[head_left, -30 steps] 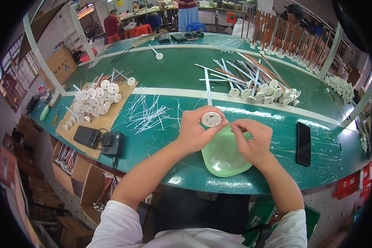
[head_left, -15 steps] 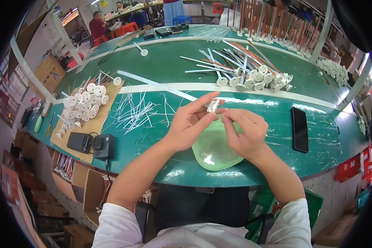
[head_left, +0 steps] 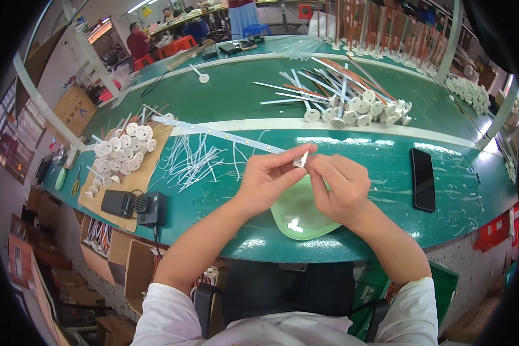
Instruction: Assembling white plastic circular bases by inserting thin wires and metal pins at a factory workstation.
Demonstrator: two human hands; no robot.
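My left hand (head_left: 266, 180) is closed on a long white LED strip (head_left: 219, 134), which slants up and away to the left over the work table. At the strip's near end, a small white plastic piece (head_left: 300, 161) shows between my left thumb and fingers. My right hand (head_left: 341, 183) is pinched against that piece, its fingertips touching or nearly touching my left fingers. Whatever lies between the right fingertips is hidden. Below both hands sits a translucent green dish (head_left: 303, 222), partly covered by the right hand.
Loose white wires (head_left: 196, 161) lie left of my hands, beside a cardboard sheet (head_left: 92, 199) piled with white round-ended parts (head_left: 124, 150). A black boxy device (head_left: 150, 206) stands near the front edge. A phone (head_left: 423, 180) lies right; strips with round white ends (head_left: 357, 106) are heaped beyond.
The LED strip has swung a little lower at its far end, and the white piece has turned between my fingers. My right fingertips have closed in on it. The whole view has shifted slightly.
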